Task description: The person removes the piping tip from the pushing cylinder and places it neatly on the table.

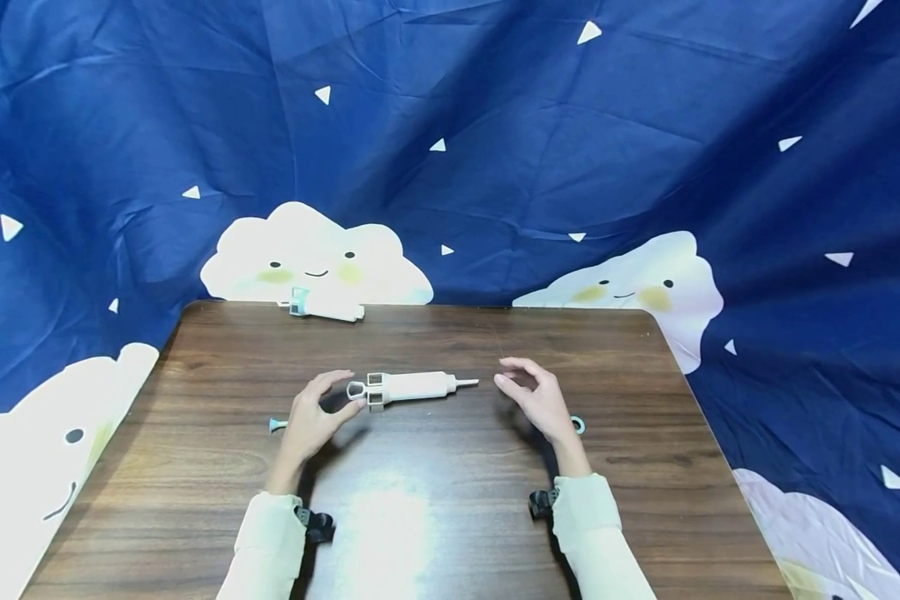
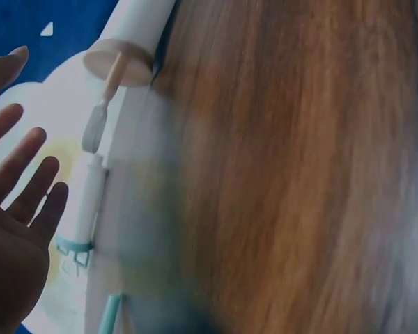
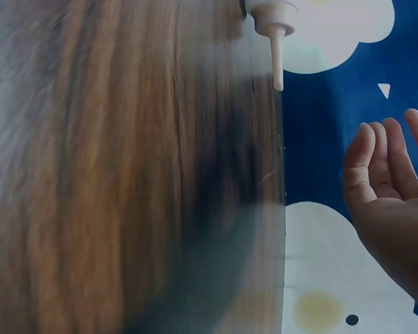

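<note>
A white toy syringe [image 1: 420, 386] lies crosswise between the two hands in the head view, its ring handle at the left and thin tip at the right. My left hand [image 1: 318, 417] is beside the ring handle, thumb and fingers apart on either side of it. In the left wrist view that hand's fingers [image 2: 28, 163] are spread and hold nothing. Just past the tip is my right hand [image 1: 540, 400], relaxed with a gap between thumb and fingers. The right wrist view shows the syringe's tip [image 3: 277, 62] apart from the loosely bent right hand [image 3: 390, 181].
A second white syringe with a teal collar [image 1: 333, 310] lies at the back left table edge. By the left hand is a small teal piece [image 1: 276, 425]; beside the right wrist, a teal ring [image 1: 578, 425]. Behind the wooden table [image 1: 457, 517] hangs a blue cloud-print cloth [image 1: 510, 167].
</note>
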Demonstrator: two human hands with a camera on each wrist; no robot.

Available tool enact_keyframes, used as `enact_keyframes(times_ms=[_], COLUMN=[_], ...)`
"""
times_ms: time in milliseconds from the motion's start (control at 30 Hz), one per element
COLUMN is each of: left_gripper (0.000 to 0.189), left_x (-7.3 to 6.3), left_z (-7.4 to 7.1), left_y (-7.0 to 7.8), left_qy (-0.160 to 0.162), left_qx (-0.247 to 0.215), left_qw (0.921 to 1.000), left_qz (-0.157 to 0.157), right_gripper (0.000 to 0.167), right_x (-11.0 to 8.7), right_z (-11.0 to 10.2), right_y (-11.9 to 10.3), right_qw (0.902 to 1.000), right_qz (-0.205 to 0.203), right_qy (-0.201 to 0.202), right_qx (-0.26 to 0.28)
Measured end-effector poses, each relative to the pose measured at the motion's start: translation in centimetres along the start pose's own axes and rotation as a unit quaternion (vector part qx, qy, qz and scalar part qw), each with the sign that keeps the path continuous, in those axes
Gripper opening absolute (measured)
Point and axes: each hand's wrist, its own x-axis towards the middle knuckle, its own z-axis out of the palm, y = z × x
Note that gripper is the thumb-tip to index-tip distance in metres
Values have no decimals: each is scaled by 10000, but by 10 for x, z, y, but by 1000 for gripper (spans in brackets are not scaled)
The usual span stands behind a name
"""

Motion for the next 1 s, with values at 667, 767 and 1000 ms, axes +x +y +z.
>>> enact_keyframes(times_ms=[667, 767, 1000], left_gripper=[50, 51, 48], left_x=[27, 28, 28], left_z=[21, 22, 26], left_y=[-5, -6, -6], left_qy=[-320, -419, -639], left_qx=[507, 587, 448], left_qw=[9980, 9972, 9969], left_qz=[214, 213, 99], right_gripper=[39, 42, 49], right_x=[43, 44, 44], right_z=[34, 37, 42], right_y=[41, 44, 51], right_qw=[9990, 9986, 9923], right_qz=[-57, 119, 896], right_qy=[-430, -501, -767], right_qx=[-64, -110, -373])
